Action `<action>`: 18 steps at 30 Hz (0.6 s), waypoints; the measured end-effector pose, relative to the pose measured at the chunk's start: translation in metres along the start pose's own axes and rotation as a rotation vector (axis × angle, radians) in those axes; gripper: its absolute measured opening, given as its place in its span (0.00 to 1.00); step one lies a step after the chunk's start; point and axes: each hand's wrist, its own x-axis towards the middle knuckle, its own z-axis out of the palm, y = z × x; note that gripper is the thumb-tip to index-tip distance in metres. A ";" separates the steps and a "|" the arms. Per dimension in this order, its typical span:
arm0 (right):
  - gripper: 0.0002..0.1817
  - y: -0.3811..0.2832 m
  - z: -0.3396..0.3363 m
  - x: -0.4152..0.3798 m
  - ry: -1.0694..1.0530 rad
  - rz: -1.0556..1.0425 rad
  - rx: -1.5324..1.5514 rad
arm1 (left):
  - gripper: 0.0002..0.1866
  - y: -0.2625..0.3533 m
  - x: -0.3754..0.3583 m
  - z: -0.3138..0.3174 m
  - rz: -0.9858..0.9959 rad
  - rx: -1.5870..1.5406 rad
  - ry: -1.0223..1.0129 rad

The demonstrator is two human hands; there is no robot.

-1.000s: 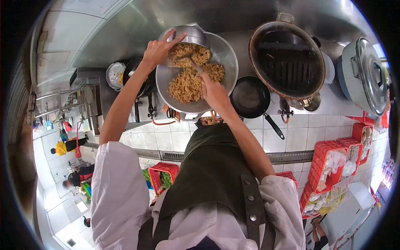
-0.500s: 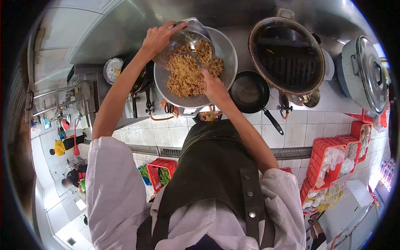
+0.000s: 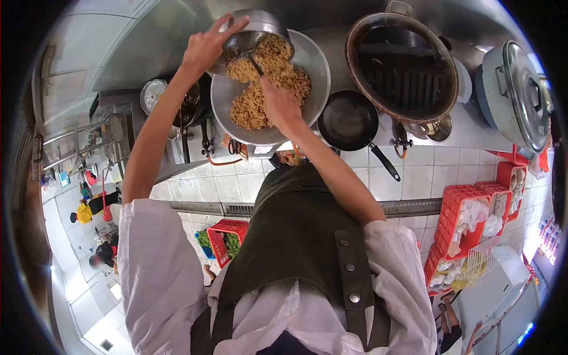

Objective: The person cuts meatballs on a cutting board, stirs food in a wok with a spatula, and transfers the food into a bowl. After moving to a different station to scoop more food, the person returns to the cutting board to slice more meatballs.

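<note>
My left hand point(image 3: 204, 50) grips the rim of a shiny metal bowl point(image 3: 260, 22), which is tilted over a wide grey pan point(image 3: 319, 83). Brown crumbly food point(image 3: 251, 109), like cooked mince, lies in the pan and also fills the bowl's lower side. My right hand point(image 3: 281, 106) is closed around the handle of a metal spoon point(image 3: 255, 65) reaching into the bowl's mouth. The spoon's head is buried in the food, so its shape is hidden.
Right of the wide pan are a black frying pan point(image 3: 349, 121), a large dark round pan point(image 3: 358, 62) and a lidded pot point(image 3: 506, 89). Red crates point(image 3: 452, 207) stand on the floor at right; another red crate point(image 3: 220, 245) holds greens. Other people are at far left and lower right.
My left hand and the bowl have moved up and left, with the bowl tipped further. My right hand has shifted left with the spoon. More food lies at the bowl's lip.
</note>
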 end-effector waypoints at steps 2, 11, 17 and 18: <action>0.26 0.000 -0.007 -0.024 -0.012 -0.022 -0.003 | 0.52 -0.004 0.002 -0.002 0.027 0.043 0.028; 0.30 0.013 -0.027 -0.044 0.044 -0.047 0.005 | 0.47 -0.006 -0.005 -0.012 -0.015 0.178 -0.006; 0.33 0.014 -0.019 0.012 0.223 -0.091 -0.188 | 0.49 0.006 -0.024 -0.019 -0.073 0.029 0.042; 0.33 0.019 -0.007 0.005 0.172 -0.091 -0.204 | 0.49 0.005 -0.027 -0.024 -0.103 0.032 0.043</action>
